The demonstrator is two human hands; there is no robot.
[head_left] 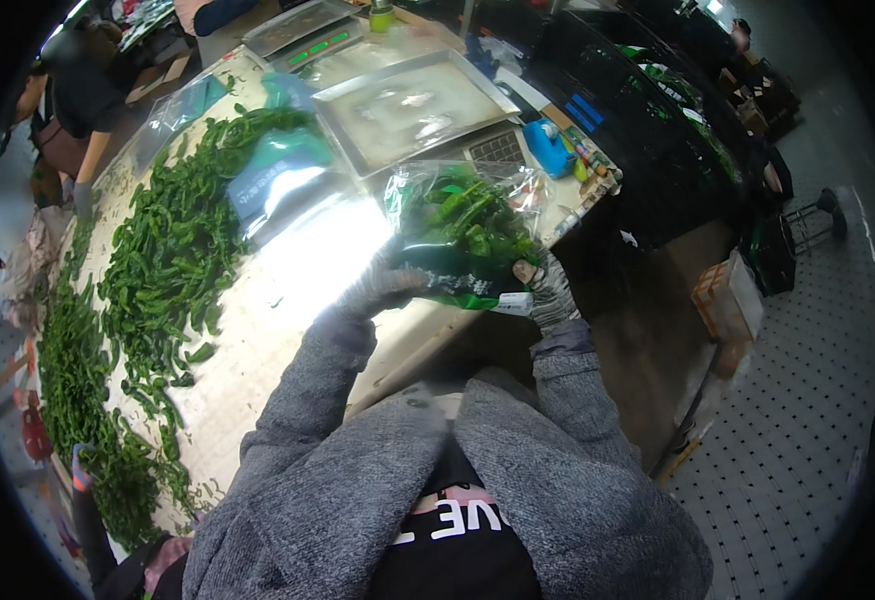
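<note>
A clear plastic bag (463, 225) filled with green peppers is held up in front of me, over the table's near right edge. My left hand (383, 285), in a pale glove, grips its lower left corner. At the lower right corner my right hand (554, 290), in a striped glove, is closed on the bag with the thumb on top. A white label (515, 303) shows on the bag's near edge, beside the right hand. The fingers under the bag are hidden.
Loose green peppers (163, 255) cover the table's left side. Flat plastic bags (283, 180) lie near a metal scale tray (408, 110) with a keypad (496, 150). A blue tape dispenser (550, 148) stands at the right corner. Dark crates (648, 140) stand beyond; people work at left.
</note>
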